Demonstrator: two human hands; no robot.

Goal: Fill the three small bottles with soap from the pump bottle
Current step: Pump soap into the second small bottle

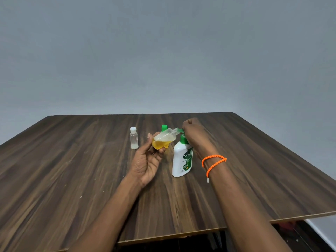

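The left hand [145, 160] holds a tilted small bottle [164, 140], part-filled with yellow soap, its mouth at the pump bottle [181, 160] spout. The right hand [193, 130], fingers curled, presses the pump head. Left on the surface [72, 170] stands a capped clear bottle [134, 138]; a green-capped one [164, 127] seems to stand behind.

Dark wood-grain table [72, 170]. On it: white green-pump soap bottle [180, 164], small clear white-capped bottle [134, 138]. Green-capped item [164, 127] behind, probably standing too.

You have an uncapped small bottle [164, 138], part-filled yellow, tilted with its neck at the white pump bottle's [181, 160] green spout, a capped clear bottle [134, 138] upright leftward.
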